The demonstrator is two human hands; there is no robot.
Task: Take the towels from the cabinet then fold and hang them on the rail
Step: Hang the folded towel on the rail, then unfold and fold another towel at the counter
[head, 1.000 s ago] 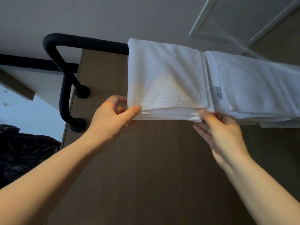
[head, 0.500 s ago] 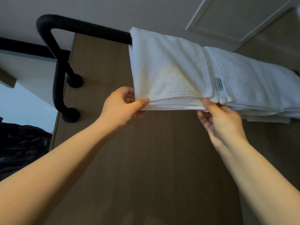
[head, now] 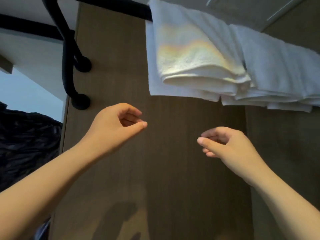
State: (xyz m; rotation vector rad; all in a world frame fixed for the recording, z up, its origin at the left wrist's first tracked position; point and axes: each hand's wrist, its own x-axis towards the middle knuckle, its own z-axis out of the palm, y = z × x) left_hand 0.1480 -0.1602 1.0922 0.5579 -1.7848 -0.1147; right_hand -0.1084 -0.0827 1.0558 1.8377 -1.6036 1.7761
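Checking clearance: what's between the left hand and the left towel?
Only bare wood panel, head view; left hand sits below left towel, not touching.

**Open room under the towels, rail legs crowd the upper left**

In mid-frame the left hand (head: 116,123) and right hand (head: 228,144) hang loosely curled and apart, with open room between them in front of the flat brown panel (head: 173,179). Folded white towels (head: 199,54) overhang the upper right, just above the hands. The black rail (head: 117,7) is uncovered at top centre. Its curved legs (head: 68,54) block the upper left, and a dark crumpled bag (head: 26,144) fills the left edge.
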